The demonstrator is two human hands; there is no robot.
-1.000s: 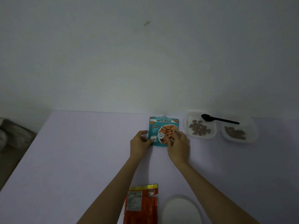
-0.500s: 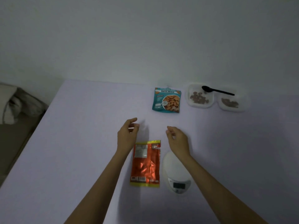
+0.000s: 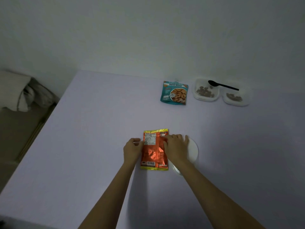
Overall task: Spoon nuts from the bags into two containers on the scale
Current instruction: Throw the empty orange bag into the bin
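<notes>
Orange bag lies flat at 6 o'clock on the desk, scale just at its 3. Left grip pinches the bag's left edge. Right grip sits on the top right, can't tell if it's pinching. I'd stand it up and open it slowly. Tubs and spoon are off at 1 o'clock.

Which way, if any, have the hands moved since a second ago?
Yes. The left hand and right hand left the teal almond bag, coming nearer the person, onto the orange bag beside the scale.
</notes>
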